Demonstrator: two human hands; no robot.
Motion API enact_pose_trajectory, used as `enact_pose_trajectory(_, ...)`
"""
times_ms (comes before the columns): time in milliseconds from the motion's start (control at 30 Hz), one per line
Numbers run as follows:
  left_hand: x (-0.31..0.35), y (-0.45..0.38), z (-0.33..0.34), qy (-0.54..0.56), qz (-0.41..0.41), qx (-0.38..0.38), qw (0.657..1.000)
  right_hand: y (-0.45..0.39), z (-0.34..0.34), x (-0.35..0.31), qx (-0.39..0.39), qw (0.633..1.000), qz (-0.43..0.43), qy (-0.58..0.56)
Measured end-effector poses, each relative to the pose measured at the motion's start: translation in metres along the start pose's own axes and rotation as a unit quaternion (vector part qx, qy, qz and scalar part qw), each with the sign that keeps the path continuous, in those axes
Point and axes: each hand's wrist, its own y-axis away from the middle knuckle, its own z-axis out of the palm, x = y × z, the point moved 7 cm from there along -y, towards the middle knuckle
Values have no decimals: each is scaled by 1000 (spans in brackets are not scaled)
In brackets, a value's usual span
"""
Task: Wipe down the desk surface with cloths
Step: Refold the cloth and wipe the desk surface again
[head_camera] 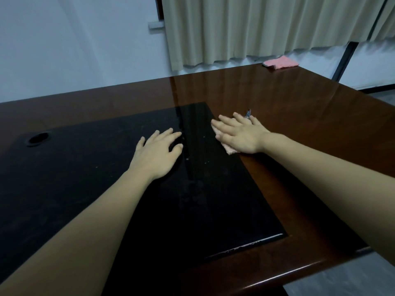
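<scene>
Your left hand [157,153] rests on the desk's [299,107] black inlay [85,178], fingers spread and slightly curled, holding nothing. Just to its right, your right hand [240,135] presses a pink cloth [229,151] flat at the inlay's right edge, fingers straight and spread. A second pink cloth [281,62] lies at the far right corner.

— What are the hands doing on the desk [277,99]?

— The right hand [240,133] lies flat, fingers straight, and presses a pink cloth [229,151] at the right edge of the black inlay [203,199]. Only a small part of this cloth shows under the palm. The left hand [157,153] rests on the inlay just beside, fingers spread.

— Is there more?

— A second pink cloth [281,62] lies at the far right corner, below the beige curtain [256,28]. A round cable hole [38,138] is at the left.
</scene>
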Motion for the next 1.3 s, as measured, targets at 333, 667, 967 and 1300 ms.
enact_pose_trajectory(333,-2,-2,4,0,3,5,1000,72,20,-59,-14,990,-135,25)
enact_pose_trajectory(667,-3,0,2,10,3,5,1000,-36,-1,-24,10,1000,3,1)
enact_pose_trajectory(967,-18,10,-16,71,-1,24,997,52,16,-87,-15,990,-134,47)
enact_pose_trajectory(1300,-94,44,-41,22,-75,24,997,-6,5,-96,-9,994,-105,20)
